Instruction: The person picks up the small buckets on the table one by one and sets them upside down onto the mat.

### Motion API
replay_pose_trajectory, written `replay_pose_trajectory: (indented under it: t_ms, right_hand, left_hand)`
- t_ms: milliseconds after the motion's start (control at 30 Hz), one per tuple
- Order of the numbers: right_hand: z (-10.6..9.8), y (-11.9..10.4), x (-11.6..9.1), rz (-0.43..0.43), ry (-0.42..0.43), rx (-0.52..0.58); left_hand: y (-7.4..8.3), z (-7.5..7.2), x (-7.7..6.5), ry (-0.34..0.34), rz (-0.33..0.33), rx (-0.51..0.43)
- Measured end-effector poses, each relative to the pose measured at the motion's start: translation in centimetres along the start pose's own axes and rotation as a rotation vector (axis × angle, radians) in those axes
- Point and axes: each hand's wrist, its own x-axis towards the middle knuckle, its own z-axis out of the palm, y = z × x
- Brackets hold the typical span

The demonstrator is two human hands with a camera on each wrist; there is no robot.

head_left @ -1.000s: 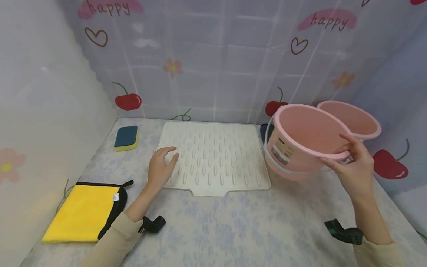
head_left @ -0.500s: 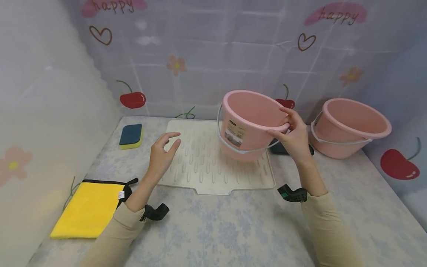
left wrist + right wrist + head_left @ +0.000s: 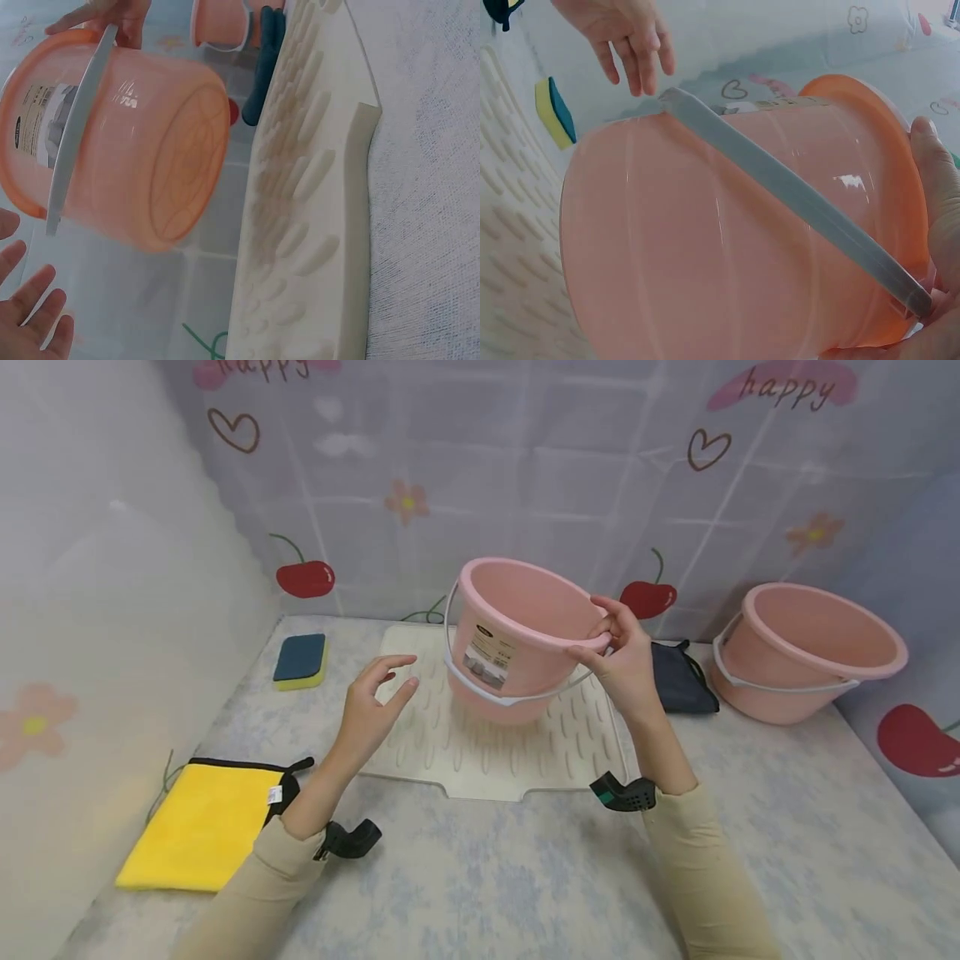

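A glossy pink plastic bucket, round and slightly tapering, is hanging just above a cream rectangular mat with raised oval ribs, not touching it. The fingers of the right hand are gripping its rim; its long axis is leaning, the mouth dipping toward that hand. The left hand is hovering apart on the bucket's other side, fingers loosely curved, holding nothing. A slim white handle is slanting across the smooth wall.

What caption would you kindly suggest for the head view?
The right hand holds a tilted pink bucket above a ridged mat, the left hand nearby.
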Motion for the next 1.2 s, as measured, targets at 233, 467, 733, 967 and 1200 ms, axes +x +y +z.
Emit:
replay_pose_trajectory:
  t_ms: [233, 467, 733, 967, 1200]
  right_hand:
    - [0.2, -0.4, -0.2, -0.012, 0.023, -0.011]
    - [0.1, -0.6, -0.1, 0.01, 0.03, 0.016]
    - [0.2, -1.0, 0.0, 0.026, 0.015, 0.137]
    - [0.5, -1.3, -0.2, 0.05, -0.015, 0.305]
    - [0.5, -1.3, -0.6, 0.142, -0.049, 0.324]
  left_hand:
    - [-0.2, 0.0, 0.0, -0.022, -0.033, -0.068]
    - [2.2, -0.3, -0.4, -0.048, -0.057, -0.086]
    - [2.7, -0.1, -0.4, -0.081, -0.029, -0.083]
    - [0.5, 0.4, -0.3, -0.13, 0.016, -0.177]
    - [-0.4, 0.6, -0.5, -0.106, 0.124, -0.234]
